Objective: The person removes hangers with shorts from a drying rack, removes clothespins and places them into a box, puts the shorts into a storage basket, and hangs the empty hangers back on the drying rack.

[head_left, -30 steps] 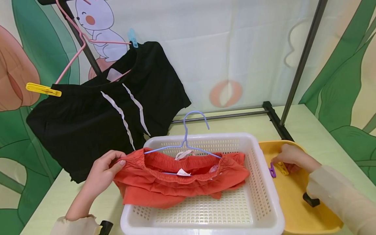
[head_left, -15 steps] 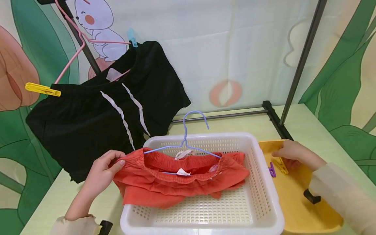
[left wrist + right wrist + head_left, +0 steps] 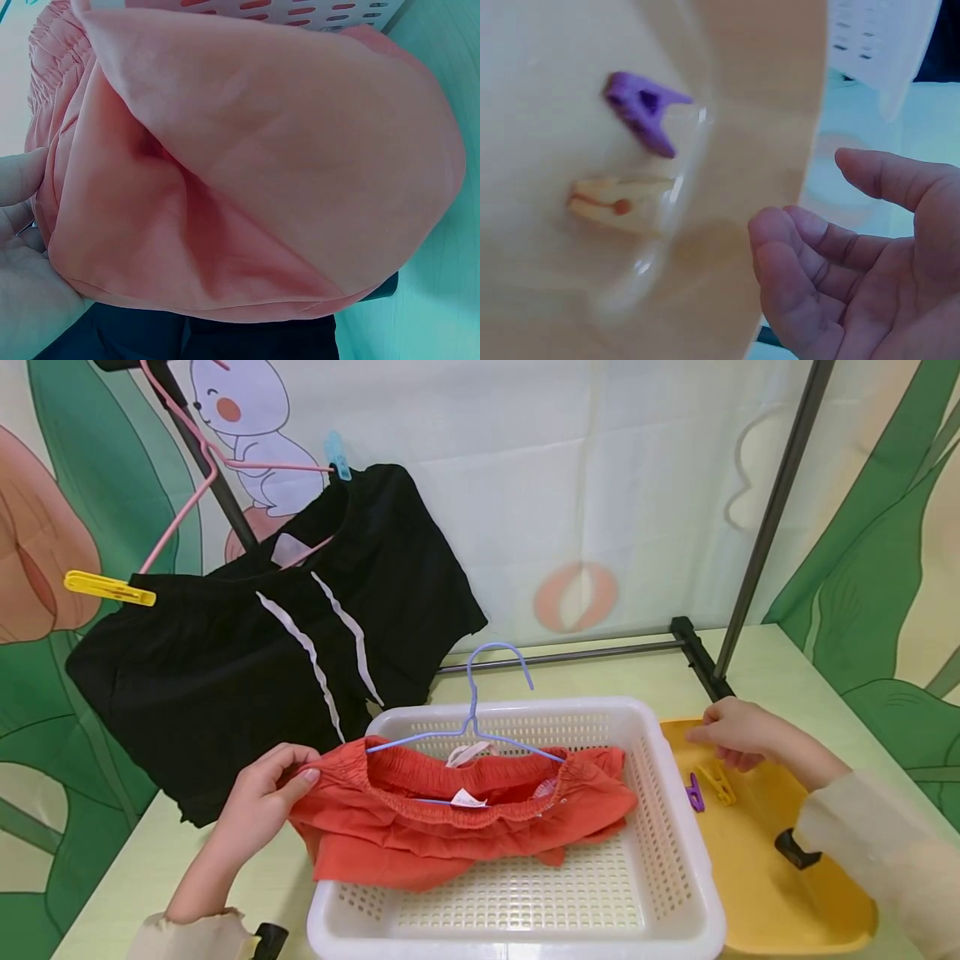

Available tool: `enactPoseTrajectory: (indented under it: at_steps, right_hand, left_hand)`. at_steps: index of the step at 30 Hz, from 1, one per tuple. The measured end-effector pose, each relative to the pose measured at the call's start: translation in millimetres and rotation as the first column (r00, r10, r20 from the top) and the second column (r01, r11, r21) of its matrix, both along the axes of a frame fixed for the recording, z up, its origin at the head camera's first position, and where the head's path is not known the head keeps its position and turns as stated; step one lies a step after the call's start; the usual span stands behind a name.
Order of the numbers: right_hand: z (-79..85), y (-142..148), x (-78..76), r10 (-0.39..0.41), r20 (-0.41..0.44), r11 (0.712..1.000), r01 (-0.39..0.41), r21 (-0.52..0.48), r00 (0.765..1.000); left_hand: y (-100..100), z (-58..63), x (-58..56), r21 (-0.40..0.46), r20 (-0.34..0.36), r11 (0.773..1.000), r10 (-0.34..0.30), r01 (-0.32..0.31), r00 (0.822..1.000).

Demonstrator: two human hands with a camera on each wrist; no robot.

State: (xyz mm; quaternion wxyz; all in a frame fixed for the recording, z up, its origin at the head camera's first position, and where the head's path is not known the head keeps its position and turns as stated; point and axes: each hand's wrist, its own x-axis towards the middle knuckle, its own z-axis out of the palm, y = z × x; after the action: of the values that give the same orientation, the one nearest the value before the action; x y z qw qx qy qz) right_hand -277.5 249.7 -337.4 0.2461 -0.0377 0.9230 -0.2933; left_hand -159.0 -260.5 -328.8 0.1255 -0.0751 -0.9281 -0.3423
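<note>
My left hand point(image 3: 258, 797) pinches the left side of the waistband of red shorts point(image 3: 450, 839), which lie across the white basket. A blue hanger point(image 3: 474, 697) runs inside the waistband, its hook standing up. In the left wrist view, the red cloth point(image 3: 285, 142) fills most of the picture beside the thumb. My right hand point(image 3: 757, 735) hovers over the far end of the yellow tray point(image 3: 780, 885), fingers loosely bent, thumb apart, nothing held. Below it lie a yellow clothespin point(image 3: 716, 783) and a purple clothespin point(image 3: 641, 112).
Black shorts point(image 3: 247, 685) hang at left from a pink hanger point(image 3: 183, 514), clipped by a yellow clothespin point(image 3: 110, 587) and a light-blue clothespin point(image 3: 337, 456). The white basket point(image 3: 701, 893) adjoins the tray. A dark rack post point(image 3: 772, 527) rises behind, on the right.
My right hand has lifted off the yellow clothespin and drawn back toward the tray's far edge, leaving both clothespins in the tray. The left hand and red shorts have stayed put.
</note>
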Motion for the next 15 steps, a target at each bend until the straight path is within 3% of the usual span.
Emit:
enactPoseTrajectory:
  at_steps: [8, 15]
  right_hand:
    - [17.0, -9.3, 7.0, 0.048, -0.056, 0.997, -0.050, -0.050, 0.997]
    - [28.1, -19.8, 11.7, 0.082, -0.164, 0.986, -0.103, -0.127, 0.983]
  left_hand:
    - [-0.2, -0.5, 0.5, 0.007, 0.003, 1.000, 0.001, -0.002, 1.000]
    - [0.1, -0.6, 0.9, 0.011, 0.010, 1.000, 0.010, -0.010, 1.000]
